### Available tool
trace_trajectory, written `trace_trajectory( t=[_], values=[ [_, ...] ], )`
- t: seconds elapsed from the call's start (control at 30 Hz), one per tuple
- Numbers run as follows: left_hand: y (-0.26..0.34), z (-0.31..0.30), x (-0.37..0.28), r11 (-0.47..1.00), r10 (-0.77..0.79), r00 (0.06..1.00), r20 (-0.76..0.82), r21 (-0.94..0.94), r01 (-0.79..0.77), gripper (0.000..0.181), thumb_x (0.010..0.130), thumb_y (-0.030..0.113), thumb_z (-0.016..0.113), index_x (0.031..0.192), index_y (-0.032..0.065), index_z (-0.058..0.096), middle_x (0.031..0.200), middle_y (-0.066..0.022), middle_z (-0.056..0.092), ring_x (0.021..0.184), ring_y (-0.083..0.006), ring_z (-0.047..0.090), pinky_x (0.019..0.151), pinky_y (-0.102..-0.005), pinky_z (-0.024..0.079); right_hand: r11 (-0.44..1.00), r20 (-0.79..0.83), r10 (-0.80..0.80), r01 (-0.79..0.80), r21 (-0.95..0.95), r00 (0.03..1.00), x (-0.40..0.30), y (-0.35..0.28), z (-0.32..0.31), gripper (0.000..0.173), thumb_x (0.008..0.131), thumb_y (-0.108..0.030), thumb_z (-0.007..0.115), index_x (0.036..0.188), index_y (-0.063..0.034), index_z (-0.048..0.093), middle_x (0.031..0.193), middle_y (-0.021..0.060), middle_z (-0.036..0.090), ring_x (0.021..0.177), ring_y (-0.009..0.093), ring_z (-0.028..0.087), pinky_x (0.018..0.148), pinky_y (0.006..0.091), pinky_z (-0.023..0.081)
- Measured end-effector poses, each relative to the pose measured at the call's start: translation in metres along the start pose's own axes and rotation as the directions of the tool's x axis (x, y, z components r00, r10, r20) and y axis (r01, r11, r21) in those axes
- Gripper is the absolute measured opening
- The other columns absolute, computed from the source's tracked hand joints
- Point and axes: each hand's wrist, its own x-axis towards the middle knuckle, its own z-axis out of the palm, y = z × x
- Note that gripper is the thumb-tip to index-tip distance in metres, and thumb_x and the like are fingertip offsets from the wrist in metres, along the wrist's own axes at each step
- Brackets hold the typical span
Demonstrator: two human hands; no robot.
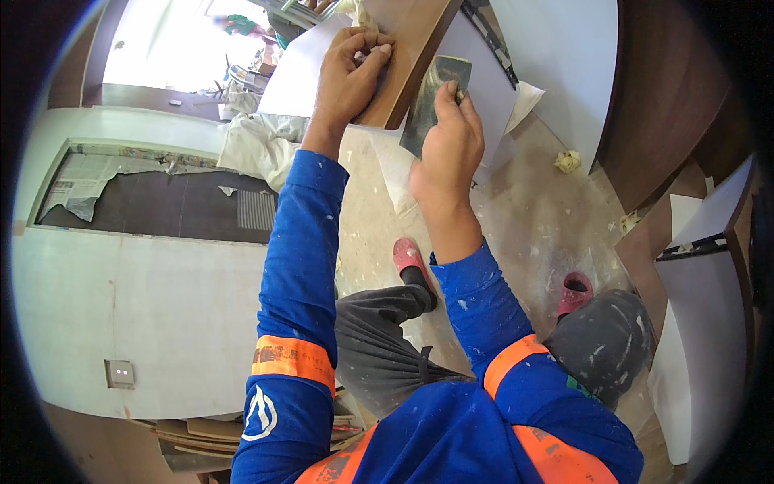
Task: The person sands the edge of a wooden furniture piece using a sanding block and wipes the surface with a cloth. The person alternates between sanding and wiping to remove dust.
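Note:
At the top centre my left hand [352,75] has its fingers curled over the brown wood-grain board [417,36]. A small pale bit shows among those fingers, but I cannot tell what it is or whether it is gripped. Just beyond the knuckles is a crumpled cream strip [360,14], perhaps masking tape. My right hand [450,142] holds a dark flat rectangular plate [423,115] with a smeared face, thumb on top. The plate is tilted beside the board's near edge.
Crumpled cream scraps [567,161] lie on the paint-spotted floor [514,224]. White and brown panels [704,314] stand at right. A pale wall [151,302] with a newspaper-edged recess [169,199] runs along the left. Another person [242,24] is at upper left.

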Motion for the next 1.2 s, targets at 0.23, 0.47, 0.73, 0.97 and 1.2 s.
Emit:
trace_trajectory(
  t=[0.23,0.47,0.73,0.97,1.2],
  values=[
    [-0.004,-0.005,0.001,0.997,0.056,0.997,0.045,0.054,-0.058,0.025,0.096,0.016,0.068,0.112,-0.0013,0.076,0.120,-0.0057,0.063,0.099,-0.0133,0.064,0.084,-0.0276,0.053,0.993,-0.055,-0.002,0.008,0.115,0.999,-0.029,0.002,0.009,0.028,0.108,-0.023,0.048,0.117,0.0004,0.060,0.108,0.0102,0.060,0.097,0.020,0.052,0.093,0.0340,0.042],
    [-0.001,-0.003,0.002,0.997,0.031,0.999,0.045,0.066,-0.034,0.024,0.096,0.017,0.069,0.111,-0.0008,0.076,0.118,-0.0047,0.064,0.098,-0.0130,0.063,0.085,-0.0272,0.053,0.996,-0.036,-0.045,0.047,0.072,0.998,0.016,-0.009,0.010,0.030,0.109,-0.026,0.047,0.116,-0.0001,0.061,0.109,0.0117,0.060,0.099,0.022,0.053,0.094,0.0335,0.042],
    [0.000,-0.002,-0.001,1.000,0.011,1.000,-0.001,0.008,-0.011,0.027,0.092,0.021,0.069,0.107,0.0001,0.077,0.113,-0.0104,0.068,0.101,-0.0227,0.065,0.093,-0.0319,0.049,0.994,-0.039,-0.033,0.037,0.105,0.999,-0.017,0.003,0.007,0.028,0.108,-0.025,0.048,0.113,0.0000,0.061,0.107,0.0113,0.059,0.099,0.020,0.052,0.094,0.0326,0.041],
    [0.001,-0.002,0.002,1.000,-0.010,1.000,0.009,0.003,0.010,0.027,0.092,0.021,0.069,0.108,0.0001,0.077,0.113,-0.0112,0.067,0.101,-0.0237,0.065,0.093,-0.0326,0.049,0.999,-0.013,-0.026,0.026,0.024,1.000,-0.004,-0.004,0.005,0.028,0.109,-0.026,0.048,0.114,-0.0012,0.060,0.110,0.0129,0.059,0.103,0.021,0.053,0.097,0.0324,0.041],
    [0.001,-0.001,0.001,0.999,0.037,0.999,0.003,0.018,-0.037,0.027,0.092,0.021,0.069,0.107,-0.0002,0.076,0.112,-0.0114,0.068,0.100,-0.0235,0.065,0.091,-0.0327,0.049,1.000,-0.021,-0.013,0.014,0.023,1.000,-0.010,-0.006,0.006,0.027,0.109,-0.025,0.048,0.115,-0.0014,0.060,0.109,0.0124,0.059,0.105,0.021,0.053,0.099,0.0327,0.040]
  ],
)
